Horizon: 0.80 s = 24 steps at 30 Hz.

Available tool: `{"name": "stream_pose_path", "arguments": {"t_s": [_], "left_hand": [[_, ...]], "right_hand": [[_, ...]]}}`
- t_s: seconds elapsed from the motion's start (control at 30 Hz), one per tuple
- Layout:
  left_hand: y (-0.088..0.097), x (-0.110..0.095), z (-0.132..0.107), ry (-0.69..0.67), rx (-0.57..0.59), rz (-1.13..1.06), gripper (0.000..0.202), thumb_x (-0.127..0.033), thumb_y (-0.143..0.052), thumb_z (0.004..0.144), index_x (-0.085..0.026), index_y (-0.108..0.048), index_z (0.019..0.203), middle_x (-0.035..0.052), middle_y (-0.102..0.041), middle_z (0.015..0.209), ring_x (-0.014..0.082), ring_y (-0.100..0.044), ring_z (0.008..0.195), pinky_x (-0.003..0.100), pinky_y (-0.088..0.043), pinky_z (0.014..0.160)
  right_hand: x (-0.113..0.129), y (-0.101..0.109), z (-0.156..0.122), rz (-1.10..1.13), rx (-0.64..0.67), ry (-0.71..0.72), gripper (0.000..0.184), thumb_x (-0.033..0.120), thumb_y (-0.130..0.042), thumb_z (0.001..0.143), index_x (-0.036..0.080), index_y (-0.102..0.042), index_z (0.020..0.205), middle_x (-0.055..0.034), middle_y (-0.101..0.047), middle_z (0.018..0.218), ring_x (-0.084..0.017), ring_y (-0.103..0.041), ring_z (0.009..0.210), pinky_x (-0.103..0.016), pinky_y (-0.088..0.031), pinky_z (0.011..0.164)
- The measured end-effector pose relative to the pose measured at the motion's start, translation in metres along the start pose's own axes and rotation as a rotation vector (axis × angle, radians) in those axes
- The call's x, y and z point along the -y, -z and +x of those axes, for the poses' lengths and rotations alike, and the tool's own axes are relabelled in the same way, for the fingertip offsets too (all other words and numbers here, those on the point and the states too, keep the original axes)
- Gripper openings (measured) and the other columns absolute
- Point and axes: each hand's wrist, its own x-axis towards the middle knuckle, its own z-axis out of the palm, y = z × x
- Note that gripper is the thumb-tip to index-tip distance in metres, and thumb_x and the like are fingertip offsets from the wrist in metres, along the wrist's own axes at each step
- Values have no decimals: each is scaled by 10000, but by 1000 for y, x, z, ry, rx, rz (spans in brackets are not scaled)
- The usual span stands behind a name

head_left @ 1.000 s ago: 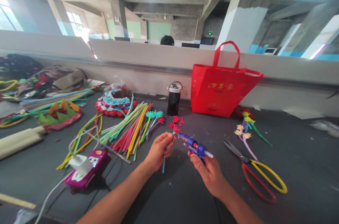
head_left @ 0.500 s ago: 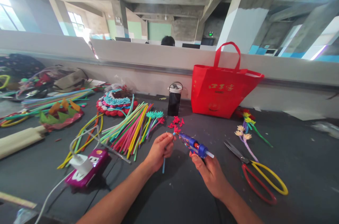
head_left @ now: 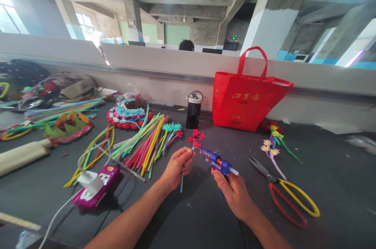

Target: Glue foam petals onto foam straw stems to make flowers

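Note:
Pinched in my left hand (head_left: 178, 166) is a light blue pipe cleaner (head_left: 181, 184), its lower end hanging below the fingers. A small red pipe-cleaner flower (head_left: 196, 144) sits at its top, just above my fingertips. My right hand (head_left: 233, 192) is wrapped round a blue glue gun (head_left: 216, 160) with a clear glue stick poking out of its back. The gun's nozzle points left, close to the red flower; whether they touch I cannot tell. Just beyond lie several loose red flower pieces (head_left: 194, 134) on the dark table (head_left: 188, 225).
Left of my hands lies a bundle of coloured pipe cleaners (head_left: 143, 139), with a purple power strip (head_left: 98, 188) and cables nearer me. Scissors (head_left: 273, 178) lie open at right beside finished flowers (head_left: 272, 149). A bottle (head_left: 194, 113) and a red bag (head_left: 249, 100) stand at the back.
The glue gun's tip has shifted very slightly right, away from the red flower. My left hand stays almost where it was.

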Motion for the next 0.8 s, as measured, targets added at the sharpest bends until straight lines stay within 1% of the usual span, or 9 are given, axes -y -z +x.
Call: {"name": "stream_pose_path", "arguments": {"t_s": [0.23,0.57,0.7,0.8], "left_hand": [[2,2,1,-2,14,-5,284,-413,-676,785,-156,-558,805,-105,-298,503,23,-167,391,187,-104,391],[2,2,1,-2,9,-1,271,-406,-664,797,-154,-564,808,-102,-305,502,23,-168,391,187,-100,394],[3,4,1,-7,18,-3,258,-394,-657,810,-154,-563,809,-99,-313,505,23,-173,391,190,-92,394],[4,5,2,-9,24,-15,252,-389,-650,817,-152,-562,811,-102,-299,502,23,-162,392,192,-90,394]], "right_hand": [[-4,-3,-2,-8,41,-1,367,444,-392,975,202,-595,789,-24,-626,657,-164,-584,591,-263,-436,579],[-1,-3,-1,-35,10,21,376,450,-393,969,204,-601,776,-42,-650,693,-180,-606,631,-268,-446,590],[-2,-3,-1,-33,21,10,379,445,-388,971,206,-583,751,-28,-624,647,-169,-588,592,-262,-423,552],[-2,-3,-1,-31,23,16,375,440,-387,973,206,-575,748,-27,-623,652,-167,-585,595,-263,-421,559]]}}
